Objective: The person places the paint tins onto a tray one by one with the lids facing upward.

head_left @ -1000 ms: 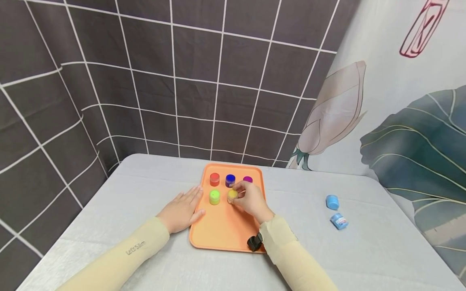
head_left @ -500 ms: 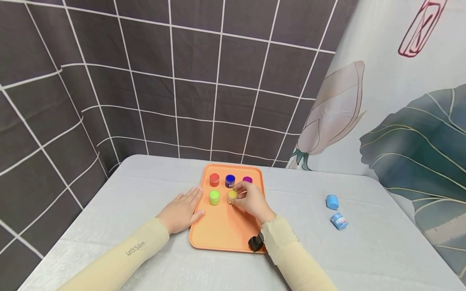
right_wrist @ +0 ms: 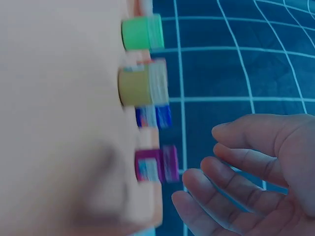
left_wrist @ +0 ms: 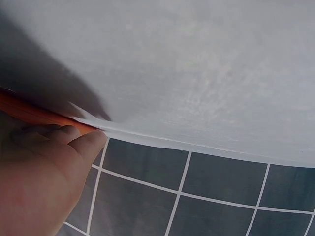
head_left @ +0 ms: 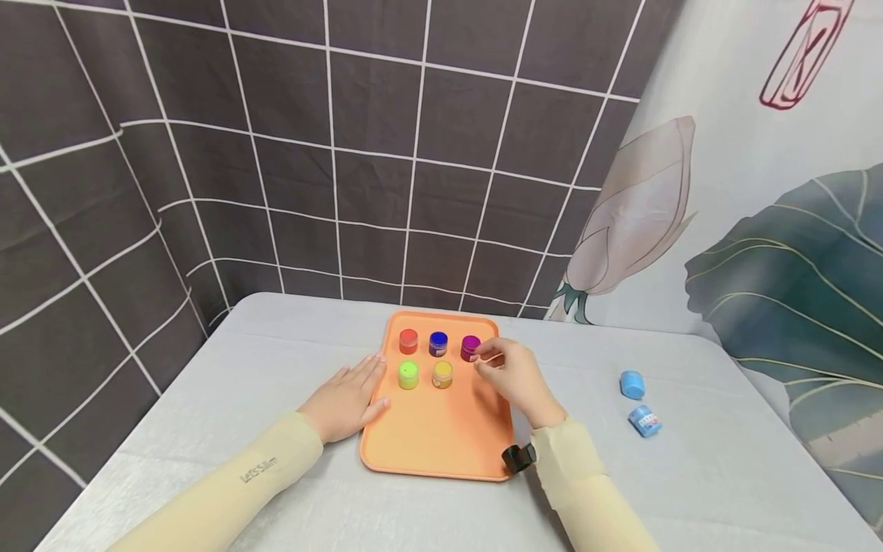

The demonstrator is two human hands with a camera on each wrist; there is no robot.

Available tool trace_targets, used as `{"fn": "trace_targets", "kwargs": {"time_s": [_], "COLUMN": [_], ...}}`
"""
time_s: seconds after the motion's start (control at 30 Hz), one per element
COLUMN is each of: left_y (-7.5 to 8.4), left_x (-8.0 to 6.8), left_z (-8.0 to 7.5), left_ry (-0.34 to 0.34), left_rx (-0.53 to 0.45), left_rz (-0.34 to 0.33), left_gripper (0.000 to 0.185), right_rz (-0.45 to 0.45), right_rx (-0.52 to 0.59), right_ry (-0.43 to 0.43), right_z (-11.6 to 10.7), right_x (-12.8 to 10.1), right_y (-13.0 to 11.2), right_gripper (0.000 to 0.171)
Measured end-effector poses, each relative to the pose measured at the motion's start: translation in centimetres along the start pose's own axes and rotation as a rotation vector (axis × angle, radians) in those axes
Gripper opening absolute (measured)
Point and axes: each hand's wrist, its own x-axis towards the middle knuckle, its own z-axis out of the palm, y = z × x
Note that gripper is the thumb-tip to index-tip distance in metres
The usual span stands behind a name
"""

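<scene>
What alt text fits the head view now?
Empty right hand hovers by a purple jar on an orange tray. Red jar and blue jar share its row, green jar and yellow jar in front; left hand rests on the tray's left edge. Two light-blue jars sit off to the right.

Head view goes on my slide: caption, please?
Five small jars on an orange tray, left hand at its rim, right hand empty.

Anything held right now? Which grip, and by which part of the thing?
Nothing is held. The right grip is empty, beside the purple jar but apart from it. The left grip only touches the left edge of the orange tray.
</scene>
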Motion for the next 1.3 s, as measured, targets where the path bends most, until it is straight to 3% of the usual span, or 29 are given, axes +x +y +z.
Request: {"fn": "trace_targets", "kwargs": {"time_s": [0.2, 0.47, 1.07, 1.3], "left_y": [0.0, -0.1, -0.2, 0.0], "left_x": [0.1, 0.2, 0.2, 0.1], "left_z": [0.1, 0.3, 0.3, 0.1], "left_ry": [0.000, -0.007, 0.003, 0.006], "left_rx": [-0.008, 0.008, -0.008, -0.006], "left_rz": [0.008, 0.005, 0.014, 0.020], "left_gripper": [0.069, 0.071, 0.071, 0.069], "right_rz": [-0.068, -0.038, 0.210, 0.361], "right_rx": [-0.073, -0.144, -0.234, -0.251], "right_ry": [0.070, 0.196, 0.436, 0.463], "right_z": [-2.5, -6.0, -11.6, -12.9], "right_x": [-0.7, -1.5, -3.2, -4.2], "right_y": [1.4, 3.5, 8.4, 10.1], "right_gripper": [0.017, 0.017, 0.031, 0.036]}}
